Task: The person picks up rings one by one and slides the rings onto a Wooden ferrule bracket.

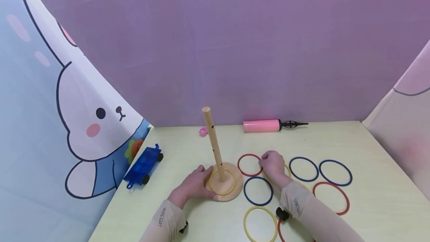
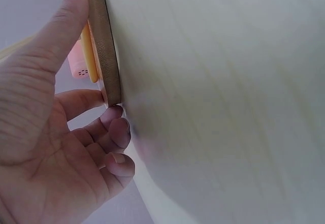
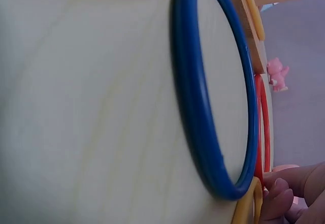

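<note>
My left hand (image 1: 195, 183) grips the left edge of a wooden ring-toss stand (image 1: 215, 145), thumb at the front of its round base. The left wrist view shows thumb and index finger at the base's edge (image 2: 105, 46). A yellow ring (image 1: 223, 195) lies on the base around the upright peg. Right of the stand, my right hand (image 1: 273, 165) pinches the right side of a red ring (image 1: 248, 154) lying on the table; its fingertips (image 3: 278, 196) are at that ring in the right wrist view. A yellow ring (image 1: 287, 169) is partly hidden under this hand.
Blue rings (image 1: 244, 190), yellow rings (image 1: 244, 222) and red rings (image 1: 348, 201) lie about my right forearm. A pink hand pump (image 1: 262, 126) and a small pink figure (image 1: 203, 132) are at the back. A blue toy wagon (image 1: 143, 165) stands at the left edge.
</note>
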`<state>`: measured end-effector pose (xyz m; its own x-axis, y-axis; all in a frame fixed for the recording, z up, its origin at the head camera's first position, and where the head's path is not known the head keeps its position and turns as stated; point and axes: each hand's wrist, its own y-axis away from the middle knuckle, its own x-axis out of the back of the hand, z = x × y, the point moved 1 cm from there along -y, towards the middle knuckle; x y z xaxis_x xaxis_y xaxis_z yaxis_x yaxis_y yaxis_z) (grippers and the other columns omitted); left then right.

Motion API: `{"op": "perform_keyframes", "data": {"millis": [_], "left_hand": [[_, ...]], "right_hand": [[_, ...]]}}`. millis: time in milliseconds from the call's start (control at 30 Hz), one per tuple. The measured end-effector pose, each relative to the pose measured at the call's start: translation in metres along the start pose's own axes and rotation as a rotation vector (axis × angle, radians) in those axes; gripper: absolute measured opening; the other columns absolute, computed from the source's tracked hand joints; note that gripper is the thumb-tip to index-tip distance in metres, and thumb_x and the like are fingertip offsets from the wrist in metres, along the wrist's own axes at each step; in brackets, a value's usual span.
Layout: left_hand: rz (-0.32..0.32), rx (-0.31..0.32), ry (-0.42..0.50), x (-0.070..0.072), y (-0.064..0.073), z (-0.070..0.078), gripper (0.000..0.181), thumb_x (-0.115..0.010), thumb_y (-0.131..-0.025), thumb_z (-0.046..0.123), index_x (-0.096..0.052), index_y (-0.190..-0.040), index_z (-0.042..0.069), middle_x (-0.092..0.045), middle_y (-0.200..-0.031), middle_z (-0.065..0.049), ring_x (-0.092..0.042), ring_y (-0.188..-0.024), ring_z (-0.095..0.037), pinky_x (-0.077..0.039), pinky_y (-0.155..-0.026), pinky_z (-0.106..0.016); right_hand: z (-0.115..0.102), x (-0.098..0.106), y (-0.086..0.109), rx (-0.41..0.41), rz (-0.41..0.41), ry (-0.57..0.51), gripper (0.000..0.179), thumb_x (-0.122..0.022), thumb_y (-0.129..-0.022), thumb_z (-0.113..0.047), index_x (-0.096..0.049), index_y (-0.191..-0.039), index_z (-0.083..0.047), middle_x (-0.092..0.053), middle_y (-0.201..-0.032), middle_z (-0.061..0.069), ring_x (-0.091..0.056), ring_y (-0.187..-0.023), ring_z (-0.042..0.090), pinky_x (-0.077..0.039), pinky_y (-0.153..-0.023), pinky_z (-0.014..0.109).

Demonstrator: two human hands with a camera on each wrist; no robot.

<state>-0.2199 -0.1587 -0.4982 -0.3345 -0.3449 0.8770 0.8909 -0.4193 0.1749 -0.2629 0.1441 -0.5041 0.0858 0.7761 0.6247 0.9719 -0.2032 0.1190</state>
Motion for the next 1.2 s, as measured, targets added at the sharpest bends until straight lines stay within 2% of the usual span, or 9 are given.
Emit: {"op": "perform_keyframes", "data": {"millis": [267, 433, 667, 767, 1000, 1200], "left_hand": [[0.006, -0.014, -0.002, 0.001, 0.001, 0.002, 0.112, -0.084, -0.063, 0.058, -0.034, -0.152, 0.011, -0.043, -0.101, -0.001, -0.044, -0.086, -0.015, -0.041, -0.078, -0.032], [0.005, -0.015, -0.002, 0.001, 0.001, 0.002, 0.112, -0.084, -0.063, 0.058, -0.035, -0.152, 0.011, -0.043, -0.101, -0.001, -0.044, -0.086, -0.015, -0.041, -0.079, -0.032], [0.005, -0.014, -0.015, 0.0, -0.001, 0.0, 0.112, -0.084, -0.062, 0.059, -0.035, -0.152, 0.014, -0.043, -0.1, 0.0, -0.044, -0.087, -0.015, -0.042, -0.08, -0.033], [0.005, -0.015, -0.01, -0.001, -0.001, -0.001, 0.112, -0.084, -0.062, 0.059, -0.035, -0.152, 0.014, -0.044, -0.1, 0.0, -0.045, -0.087, -0.015, -0.042, -0.081, -0.034], [0.006, -0.018, -0.005, -0.002, -0.001, -0.002, 0.112, -0.085, -0.062, 0.059, -0.035, -0.152, 0.014, -0.044, -0.1, 0.0, -0.044, -0.087, -0.016, -0.042, -0.081, -0.034], [0.01, -0.018, -0.008, -0.001, 0.0, -0.002, 0.112, -0.085, -0.061, 0.059, -0.035, -0.152, 0.015, -0.044, -0.101, -0.001, -0.045, -0.087, -0.016, -0.043, -0.082, -0.035]], "right_hand": [[0.0, 0.002, 0.0, -0.046, -0.036, 0.022, 0.011, -0.071, -0.083, -0.004, -0.069, -0.094, -0.001, -0.065, -0.088, 0.011, -0.059, -0.081, 0.026, -0.048, -0.07, 0.036], [0.0, 0.003, 0.001, -0.046, -0.05, 0.003, 0.007, -0.07, -0.084, -0.006, -0.07, -0.09, -0.003, -0.065, -0.084, 0.009, -0.058, -0.077, 0.025, -0.048, -0.067, 0.034], [0.0, 0.006, 0.001, -0.033, -0.05, -0.019, 0.009, -0.07, -0.085, -0.008, -0.074, -0.091, -0.003, -0.068, -0.083, 0.007, -0.059, -0.081, 0.023, -0.047, -0.075, 0.037], [-0.001, 0.008, 0.001, -0.054, -0.073, -0.047, 0.013, -0.068, -0.088, -0.011, -0.073, -0.094, -0.002, -0.068, -0.084, 0.008, -0.059, -0.079, 0.022, -0.047, -0.073, 0.035], [-0.006, 0.014, 0.001, -0.073, -0.101, -0.197, 0.019, -0.066, -0.091, -0.011, -0.072, -0.102, 0.003, -0.069, -0.086, 0.01, -0.062, -0.068, 0.017, -0.053, -0.062, 0.029], [-0.021, 0.029, 0.012, -0.04, -0.114, -0.333, 0.02, -0.065, -0.092, -0.007, -0.069, -0.106, 0.007, -0.069, -0.092, 0.019, -0.063, -0.066, 0.015, -0.055, -0.068, 0.034]]}}
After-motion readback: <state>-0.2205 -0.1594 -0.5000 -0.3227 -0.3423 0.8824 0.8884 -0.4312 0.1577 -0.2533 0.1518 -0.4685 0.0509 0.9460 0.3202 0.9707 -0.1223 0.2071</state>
